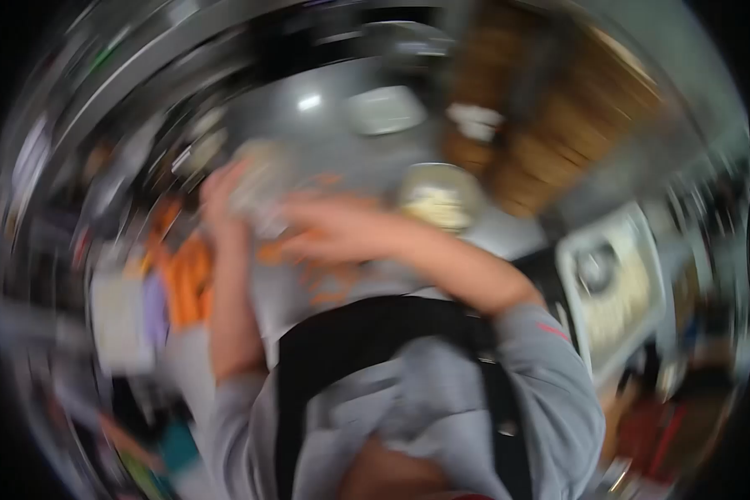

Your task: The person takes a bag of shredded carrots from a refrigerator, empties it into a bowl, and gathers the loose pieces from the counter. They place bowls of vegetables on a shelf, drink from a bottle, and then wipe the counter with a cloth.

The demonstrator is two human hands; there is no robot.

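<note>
Motion blur smears the whole view. My left hand (220, 198) is closed against the side of a pale, bag-like thing (262, 177) that looks partly see-through; its exact kind cannot be made out. My right hand (329, 225) reaches across from the right, close to the lower edge of that pale thing. Its fingers are too smeared to show whether they grip. Below both hands, thin orange pieces (329, 283) lie scattered over the grey metal counter (300, 137).
A round bowl (438, 198) with pale yellow contents stands right of my hands. Farther back is a white tray (385, 110). To the right, a white tub (654, 275) holds pale food and a metal bowl (596, 268). Orange items (187, 279) sit at left.
</note>
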